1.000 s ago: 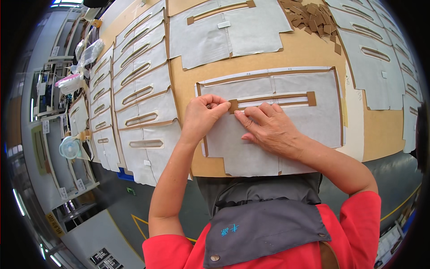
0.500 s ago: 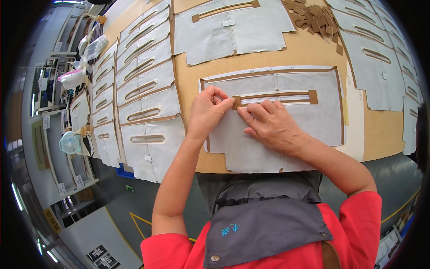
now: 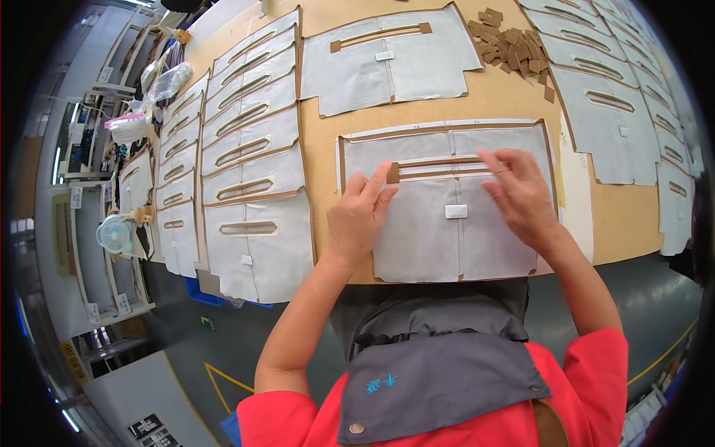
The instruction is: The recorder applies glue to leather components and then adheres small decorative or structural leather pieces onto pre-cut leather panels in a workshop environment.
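Low in the frame, past the red sleeves and the grey apron, both forearms run up to a pale grey fabric panel (image 3: 447, 216) lying flat at the near edge of the tan worktop (image 3: 625, 216), just below the frame's centre. Half a second ago the two hands sat close together at the left end of the brown strip (image 3: 436, 165) that lines the panel's slot; now they have parted. The left hand (image 3: 363, 218) lies flat on the fabric, its fingers (image 3: 378, 182) together and pointing up at the strip's left tab, pressing rather than pinching. The right hand (image 3: 519, 195) has slid toward the strip's right end, fingers loosely spread over the cloth, holding nothing that can be seen. Judging by that spread, the strip has been set at its left end and is being smoothed along its length, so the pressing looks well along on this piece. A small white tab (image 3: 456, 211) sits just below the strip, between the hands. Further up lies a second panel (image 3: 387, 63) with its own strip, a heap of brown tabs (image 3: 514, 45) at upper right, and overlapping rows of finished panels (image 3: 249, 149) at left.
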The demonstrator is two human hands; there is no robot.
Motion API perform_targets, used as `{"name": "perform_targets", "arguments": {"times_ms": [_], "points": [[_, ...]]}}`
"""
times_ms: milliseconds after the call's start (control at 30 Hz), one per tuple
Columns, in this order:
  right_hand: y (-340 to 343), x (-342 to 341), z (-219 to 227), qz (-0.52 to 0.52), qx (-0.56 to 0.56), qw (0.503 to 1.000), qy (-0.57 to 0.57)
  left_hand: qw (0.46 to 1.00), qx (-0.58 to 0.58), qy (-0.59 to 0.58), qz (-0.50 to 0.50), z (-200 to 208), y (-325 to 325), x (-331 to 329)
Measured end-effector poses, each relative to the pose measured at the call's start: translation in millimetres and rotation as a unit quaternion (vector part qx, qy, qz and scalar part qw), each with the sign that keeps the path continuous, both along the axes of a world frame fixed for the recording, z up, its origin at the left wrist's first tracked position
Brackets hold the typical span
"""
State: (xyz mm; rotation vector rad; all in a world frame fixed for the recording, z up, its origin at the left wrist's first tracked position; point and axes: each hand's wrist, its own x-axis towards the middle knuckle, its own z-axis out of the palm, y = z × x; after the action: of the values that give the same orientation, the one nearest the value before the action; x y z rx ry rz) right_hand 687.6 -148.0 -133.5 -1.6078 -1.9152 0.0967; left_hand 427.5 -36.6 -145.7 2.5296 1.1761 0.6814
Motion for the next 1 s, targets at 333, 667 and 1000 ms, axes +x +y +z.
{"name": "perform_targets", "arguments": {"times_ms": [333,667,1000], "points": [[-29.5,26.9,-9.9,-0.100,-0.083,0.991,-0.013,0.990,0.047,0.130,-0.006,-5.4,-12.6,2.0],[-33.4,27.2,-11.9,-0.083,-0.072,0.989,-0.102,0.989,0.064,0.132,-0.003,-4.9,-15.4,6.8],[-30.0,28.5,-18.3,-0.082,-0.063,0.989,-0.105,0.988,0.061,0.139,0.004,-4.7,-14.5,5.4]]}}
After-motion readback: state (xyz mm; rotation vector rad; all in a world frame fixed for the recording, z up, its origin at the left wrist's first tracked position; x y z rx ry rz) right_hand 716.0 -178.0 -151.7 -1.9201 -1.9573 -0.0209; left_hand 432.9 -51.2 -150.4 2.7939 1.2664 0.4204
